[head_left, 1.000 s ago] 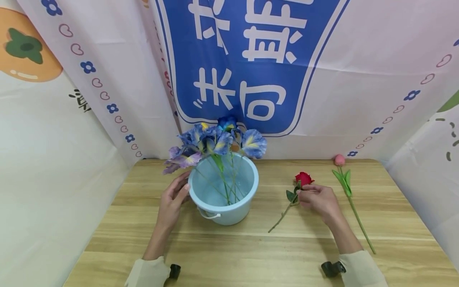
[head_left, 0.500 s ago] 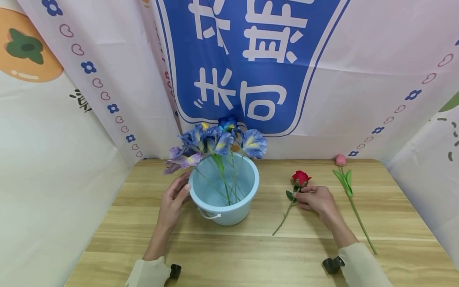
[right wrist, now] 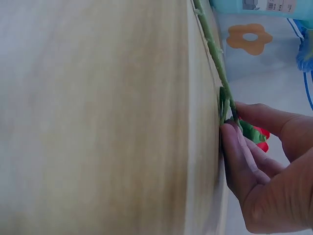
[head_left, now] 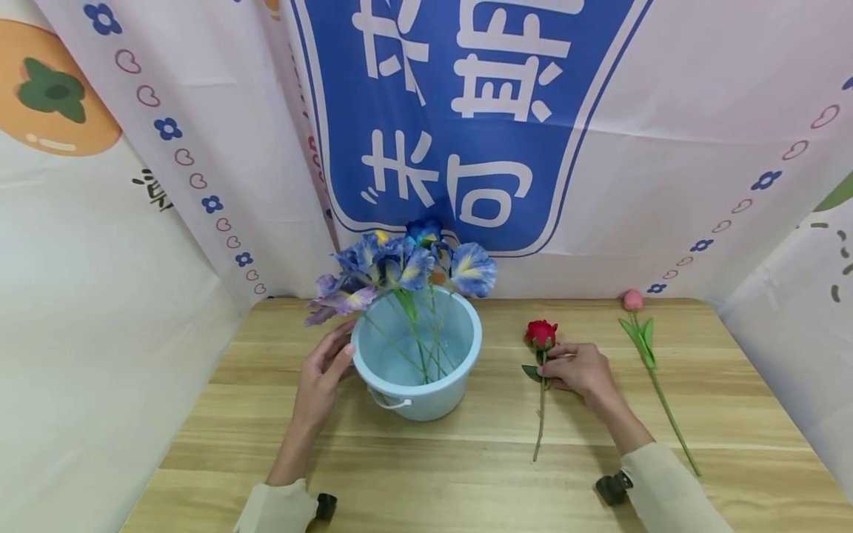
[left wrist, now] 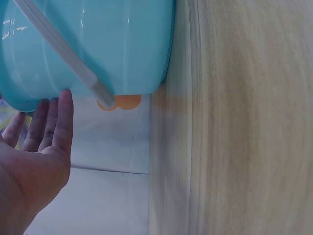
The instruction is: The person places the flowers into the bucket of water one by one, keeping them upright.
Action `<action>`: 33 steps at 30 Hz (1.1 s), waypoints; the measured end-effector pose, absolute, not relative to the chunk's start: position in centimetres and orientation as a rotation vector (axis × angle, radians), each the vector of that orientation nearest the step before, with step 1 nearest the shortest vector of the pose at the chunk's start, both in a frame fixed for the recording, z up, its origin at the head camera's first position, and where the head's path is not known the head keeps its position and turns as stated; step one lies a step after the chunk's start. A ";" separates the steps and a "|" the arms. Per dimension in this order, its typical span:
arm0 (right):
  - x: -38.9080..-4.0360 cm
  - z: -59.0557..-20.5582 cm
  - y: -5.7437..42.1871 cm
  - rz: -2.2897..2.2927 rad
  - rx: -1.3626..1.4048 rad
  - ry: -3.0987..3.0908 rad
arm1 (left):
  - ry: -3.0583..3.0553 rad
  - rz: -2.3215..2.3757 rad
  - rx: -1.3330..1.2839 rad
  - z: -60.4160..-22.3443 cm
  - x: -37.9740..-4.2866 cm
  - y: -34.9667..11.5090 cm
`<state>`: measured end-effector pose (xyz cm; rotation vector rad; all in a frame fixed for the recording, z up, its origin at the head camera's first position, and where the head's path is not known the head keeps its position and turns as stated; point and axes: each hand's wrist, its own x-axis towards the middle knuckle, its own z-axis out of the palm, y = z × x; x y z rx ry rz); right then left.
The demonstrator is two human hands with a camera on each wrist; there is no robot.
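A light blue bucket stands on the wooden table, holding several blue and purple irises that lean over its back rim. My left hand rests against the bucket's left side; in the left wrist view the fingers are nearly straight and their tips touch the wall under the rim. Right of the bucket, my right hand pinches the stem of a red rose just below its leaves. In the right wrist view the green stem runs between thumb and fingers, close to the tabletop.
A pink tulip with a long green stem lies on the right part of the table. The white bucket handle hangs at the front left. A printed cloth closes off the table's back edge.
My right hand has shifted a little left with the rose. The rose's stem has swung from slanted to nearly pointing toward me. The left hand and bucket have stayed in place.
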<state>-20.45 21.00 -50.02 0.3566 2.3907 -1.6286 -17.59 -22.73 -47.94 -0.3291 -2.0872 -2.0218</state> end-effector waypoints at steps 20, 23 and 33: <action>-19.6 -46.5 21.9 -1.792 0.195 2.360 | -2.149 -1.973 -0.279 -48.0 -17.5 -22.8; -19.6 -45.4 21.9 -1.837 0.185 2.329 | -2.141 -1.975 -0.277 -48.1 -17.5 -22.8; -19.0 -42.2 21.4 -1.877 0.097 2.372 | -2.150 -1.967 -0.277 -48.0 -17.6 -22.8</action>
